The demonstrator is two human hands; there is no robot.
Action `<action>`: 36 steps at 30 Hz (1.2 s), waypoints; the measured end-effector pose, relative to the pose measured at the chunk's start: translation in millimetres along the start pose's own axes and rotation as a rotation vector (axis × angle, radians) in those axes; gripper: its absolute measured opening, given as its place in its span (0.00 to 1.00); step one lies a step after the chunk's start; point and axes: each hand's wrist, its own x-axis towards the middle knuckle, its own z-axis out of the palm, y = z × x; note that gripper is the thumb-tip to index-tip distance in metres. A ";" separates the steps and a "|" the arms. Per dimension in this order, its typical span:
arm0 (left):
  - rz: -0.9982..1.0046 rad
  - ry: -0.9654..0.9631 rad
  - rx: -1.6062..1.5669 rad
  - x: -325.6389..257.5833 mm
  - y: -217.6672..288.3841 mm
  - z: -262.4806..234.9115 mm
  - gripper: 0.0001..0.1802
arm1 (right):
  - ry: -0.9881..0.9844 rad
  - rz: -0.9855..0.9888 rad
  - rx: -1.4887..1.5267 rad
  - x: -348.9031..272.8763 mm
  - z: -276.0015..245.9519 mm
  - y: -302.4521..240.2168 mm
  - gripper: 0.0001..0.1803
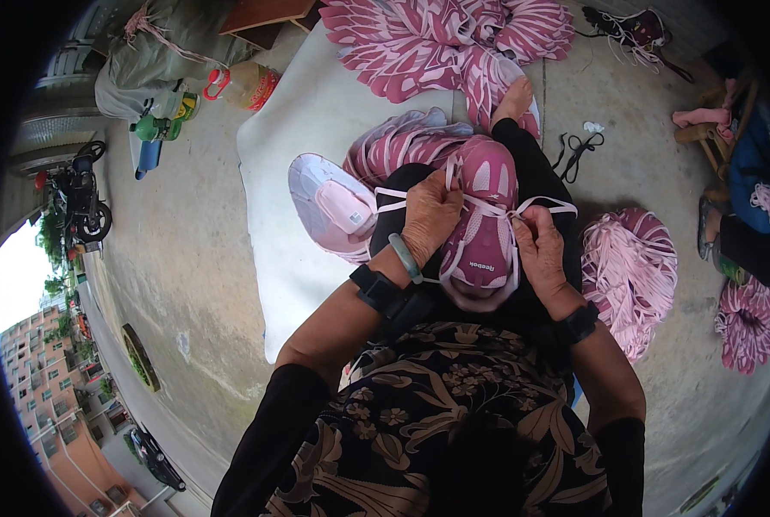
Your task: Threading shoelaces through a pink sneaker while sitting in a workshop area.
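Note:
A dark pink shoe upper [486,228] with pale pink panels lies across my lap, a pale lace [488,207] running over it. On its left side my left hand [432,215] is closed, fingers pinching the lace. My right hand [540,248] pinches the same lace on the other side, and a loop of it stands out past the fingers. Left of my lap rests a pale-lined upper [317,207] with its inside showing, beside a row of stacked uppers [402,142].
A white sheet [273,155] covers the ground on the left. Bundled uppers [454,43] lie ahead, and a heap of uppers with pale laces [630,276] sits at right. Black cord [581,155] lies near my foot. Bottles [156,127] and a red-handled jug [247,84] stand far left.

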 end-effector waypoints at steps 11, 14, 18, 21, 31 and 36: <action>0.167 0.181 0.401 0.1 8.0 7.9 0.07 | 0.008 -0.030 -0.001 -0.8 0.4 5.9 0.12; 0.176 0.137 0.436 -0.6 6.5 6.9 0.09 | 0.012 0.001 0.026 -1.3 1.0 2.9 0.11; 0.244 0.060 0.477 -2.5 7.6 8.4 0.12 | 0.010 0.023 0.062 0.1 -3.2 6.6 0.10; 0.263 0.062 0.511 -3.9 9.6 7.6 0.17 | 0.014 0.041 0.120 0.0 -7.6 8.5 0.08; 0.509 -0.147 0.735 -27.8 21.7 -11.5 0.27 | -0.108 -0.226 -0.131 10.2 4.3 -58.8 0.06; 0.535 -0.139 0.739 -25.2 12.5 -12.0 0.15 | -0.144 -0.256 -0.454 13.5 31.1 -55.4 0.07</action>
